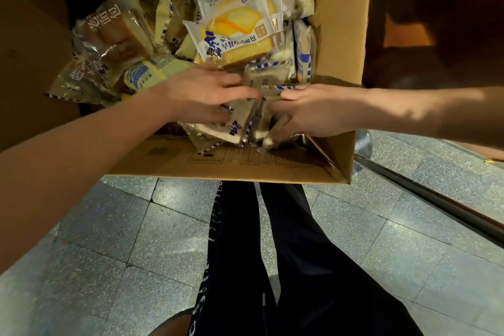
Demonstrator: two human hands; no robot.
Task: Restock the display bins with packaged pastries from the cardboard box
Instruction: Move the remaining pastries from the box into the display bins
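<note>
An open cardboard box (pixel 245 163) stands in front of me, heaped with several packaged pastries in clear and white-blue wrappers. A white pack with a yellow bread picture (pixel 234 33) lies on top of the heap. Both my hands are inside the box at its near edge. My left hand (pixel 201 95) lies over a cluster of upright sandwich-bread packs (pixel 240 128), fingers spread and pointing right. My right hand (pixel 308 112) comes in from the right, its fingers curled around the same packs. Fingertips of both hands nearly meet.
The box's right flap (pixel 341 22) stands up beside a dark wooden surface (pixel 436 22). Another brown cardboard surface (pixel 30 49) is on the left. Below are grey speckled floor tiles (pixel 109 226), my dark trousers (pixel 272 254) and a dark metal bar (pixel 436 199) at right.
</note>
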